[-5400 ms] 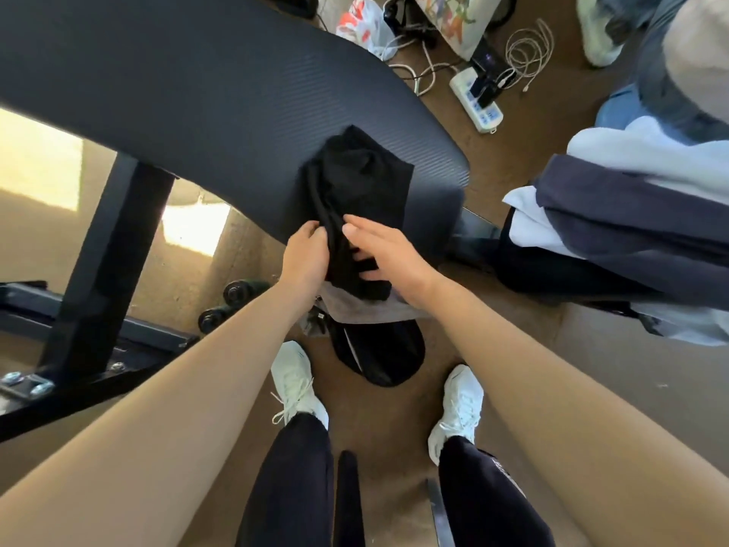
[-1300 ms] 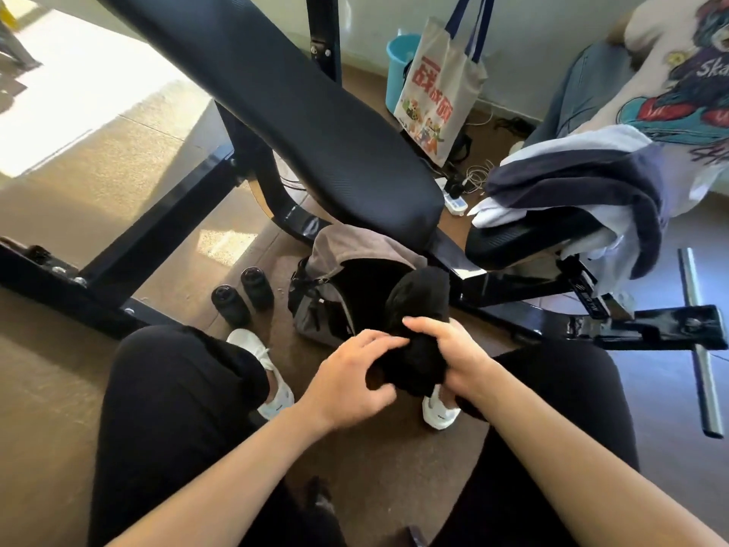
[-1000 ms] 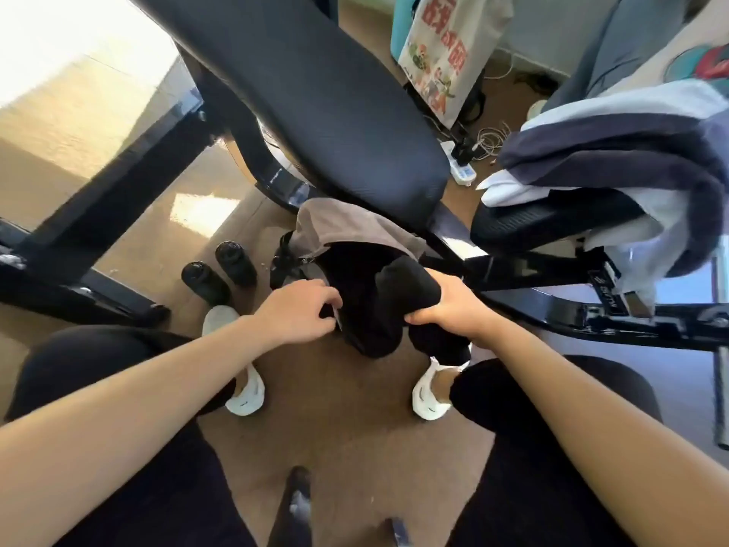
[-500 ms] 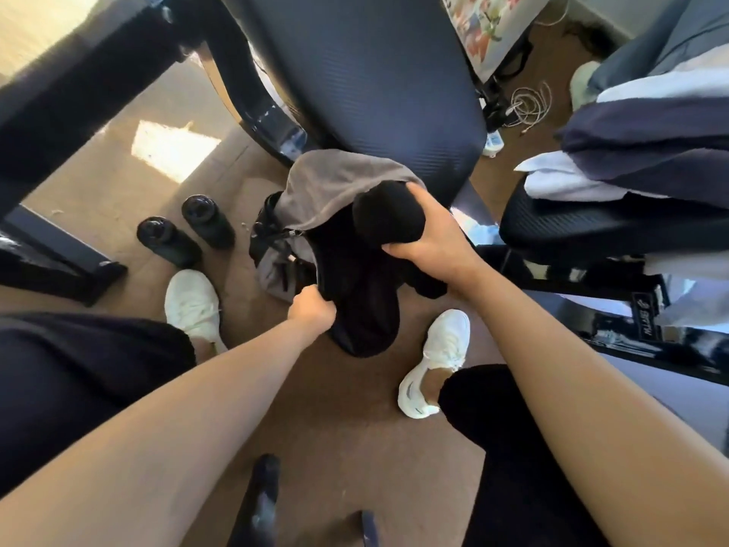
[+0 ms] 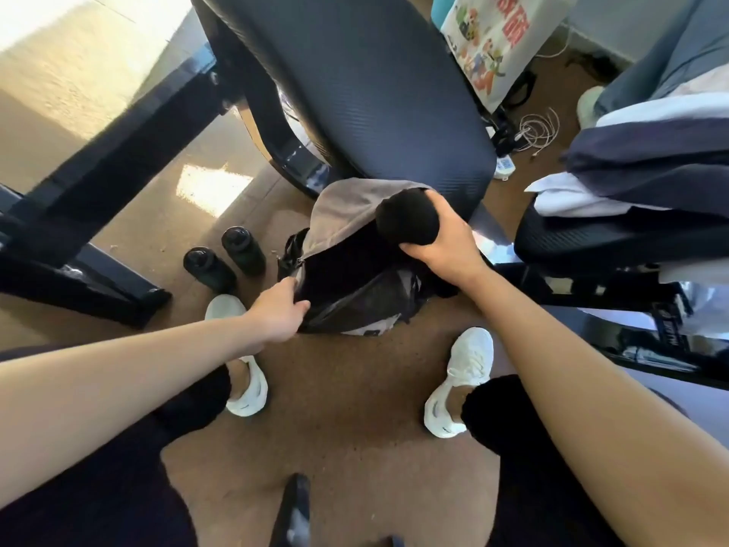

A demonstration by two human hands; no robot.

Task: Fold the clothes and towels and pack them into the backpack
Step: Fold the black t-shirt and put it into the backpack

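Note:
A grey and black backpack (image 5: 347, 203) stands open on the brown floor under the end of the black padded bench (image 5: 371, 84). My left hand (image 5: 278, 311) grips the near left edge of its opening and holds it apart. My right hand (image 5: 442, 240) is closed around a rolled black garment (image 5: 406, 217), held just above the right side of the opening. The inside of the bag is dark. A pile of navy and white clothes (image 5: 647, 163) lies on the bench seat at the right.
Two black bottles (image 5: 225, 256) stand on the floor left of the backpack. My white shoes (image 5: 459, 382) are planted either side of it. Black frame bars (image 5: 102, 179) cross the left. A printed tote bag (image 5: 489, 37), cables and a power strip lie behind.
The black garment came off the bench, got rolled up, and my right hand carried it down to the backpack. My left hand let go of it and took the bag's edge.

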